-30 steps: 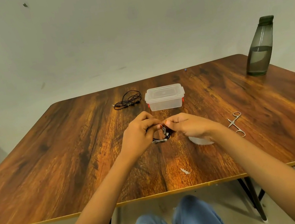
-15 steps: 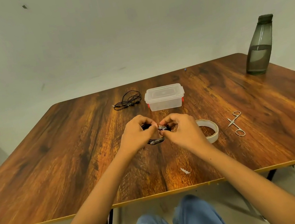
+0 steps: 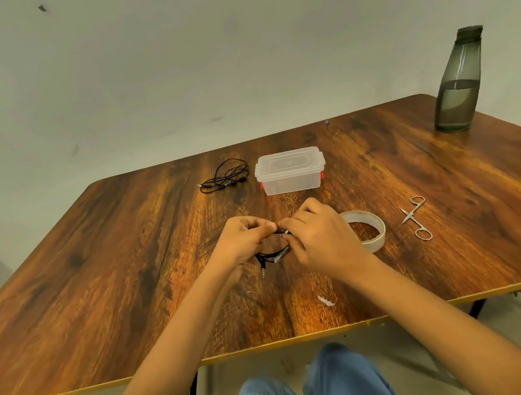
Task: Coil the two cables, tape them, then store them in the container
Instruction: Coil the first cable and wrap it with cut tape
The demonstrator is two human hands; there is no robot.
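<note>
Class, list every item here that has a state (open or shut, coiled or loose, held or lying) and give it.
Coiled cable: looped, held by both hands.
Left hand: pinches the coil.
Right hand: pinches it too.
Second cable: loose, on table.
Container: lid on.
Tape roll: lying flat.
Scissors: lying flat.
Bottle: upright, capped, part full.

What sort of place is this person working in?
Probably a plain room at home or in an office: a bare pale wall, a wooden table and a water bottle on it.
</note>
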